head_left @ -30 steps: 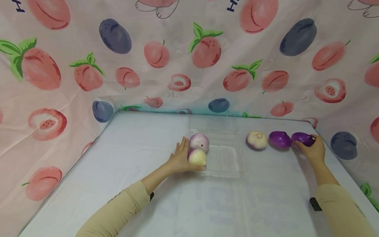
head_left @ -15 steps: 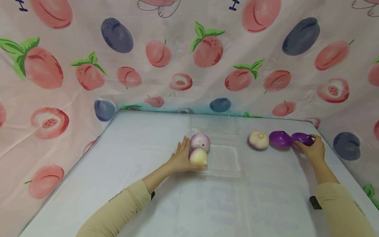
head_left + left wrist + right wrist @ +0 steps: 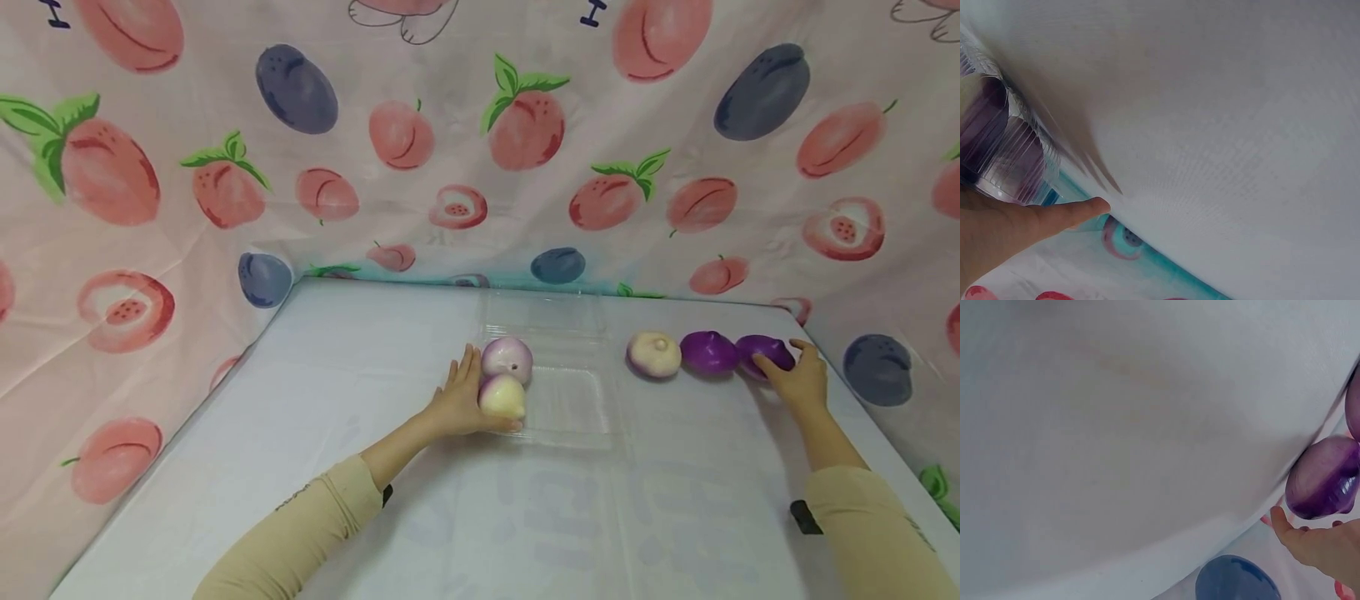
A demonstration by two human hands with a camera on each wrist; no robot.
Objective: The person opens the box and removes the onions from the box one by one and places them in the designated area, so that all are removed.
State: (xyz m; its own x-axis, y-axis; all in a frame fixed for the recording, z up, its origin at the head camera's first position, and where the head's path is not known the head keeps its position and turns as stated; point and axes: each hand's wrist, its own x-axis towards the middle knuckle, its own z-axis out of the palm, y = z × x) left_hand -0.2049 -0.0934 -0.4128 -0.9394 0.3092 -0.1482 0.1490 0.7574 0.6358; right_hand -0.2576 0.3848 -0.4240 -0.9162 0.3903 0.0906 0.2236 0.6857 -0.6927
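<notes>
My left hand (image 3: 455, 406), fingers extended and spread, rests against the left side of a clear plastic container (image 3: 577, 400). Inside the container's left part sit two pale onions, a whitish-purple onion (image 3: 507, 360) behind a cream onion (image 3: 501, 397). In the left wrist view the container's ribbed wall (image 3: 1016, 153) rises beside that hand (image 3: 1016, 228). Over on the right, my right hand (image 3: 801, 379) is at the rightmost purple onion (image 3: 763, 357); its thumb is near the onion's front and its other fingers stand off it. The right wrist view shows a gap between fingers and this onion (image 3: 1322, 478).
Left of that onion, another purple onion (image 3: 708, 352) and a cream-and-purple onion (image 3: 654, 355) lie in a row on the white table (image 3: 375, 358). The container's clear lid (image 3: 543, 312) lies folded back. Fruit-print cloth (image 3: 465, 108) hangs behind and along the sides.
My right hand has loosened from the rightmost purple onion, its fingers shifting slightly right. That onion now sits a touch further left, against its neighbour. The left hand keeps its place.
</notes>
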